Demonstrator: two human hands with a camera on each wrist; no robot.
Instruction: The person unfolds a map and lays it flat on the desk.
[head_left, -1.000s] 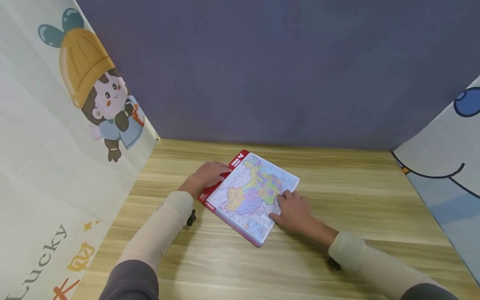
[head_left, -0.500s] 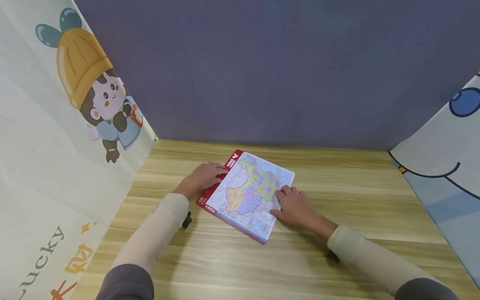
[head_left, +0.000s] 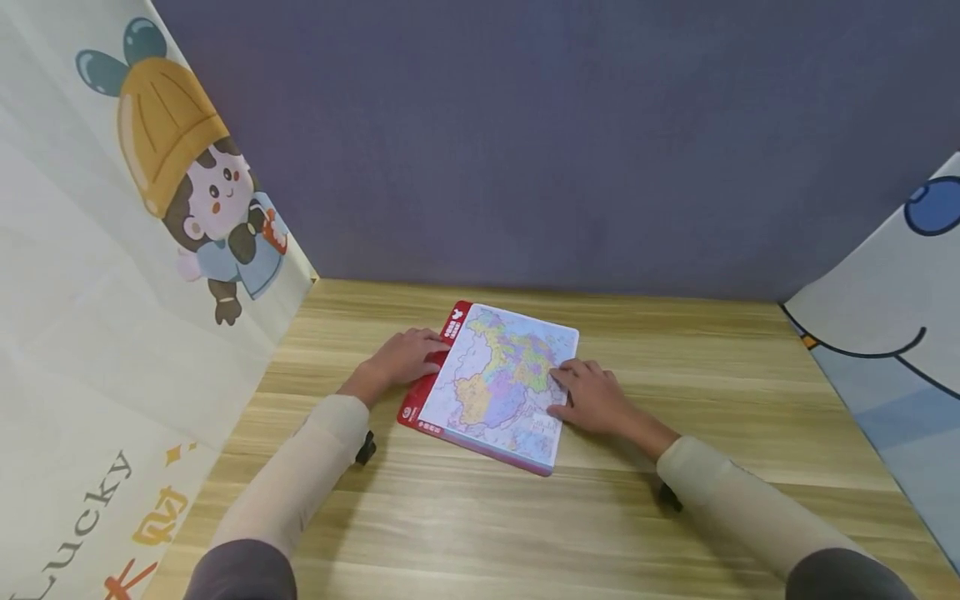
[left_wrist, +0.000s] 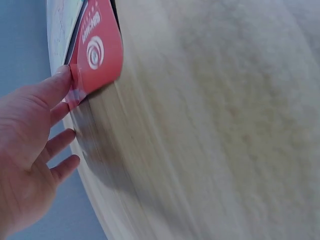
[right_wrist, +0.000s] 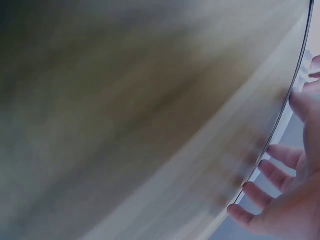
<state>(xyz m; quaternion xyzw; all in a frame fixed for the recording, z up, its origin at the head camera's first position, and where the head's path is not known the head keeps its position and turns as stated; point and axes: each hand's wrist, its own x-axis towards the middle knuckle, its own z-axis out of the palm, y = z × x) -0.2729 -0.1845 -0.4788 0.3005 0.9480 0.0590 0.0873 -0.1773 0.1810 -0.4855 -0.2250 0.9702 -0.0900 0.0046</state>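
A rectangular map board (head_left: 495, 383) lies slightly turned on the table, its coloured map face up. Along its left side runs a red strip (head_left: 420, 398) with white lettering. My left hand (head_left: 401, 358) touches this strip with its fingers extended; in the left wrist view the thumb and index tips lie at the red corner (left_wrist: 100, 55) while the other fingers spread apart below. On the opposite side my right hand (head_left: 596, 396) rests its thumb and index finger on the board's right edge. In the right wrist view its fingers (right_wrist: 257, 195) are spread and loosely bent.
The board lies on a wood-grain table (head_left: 465, 533). A dark grey-blue panel (head_left: 525, 150) stands behind it. White printed cloths border both sides, with a cartoon figure (head_left: 217, 183) at left and blue-and-black line art (head_left: 933, 208) at right.
The map board has turned counterclockwise on the table, its top left corner moving left and its bottom right corner right. My left hand shifted slightly left and down, my right hand slightly up.
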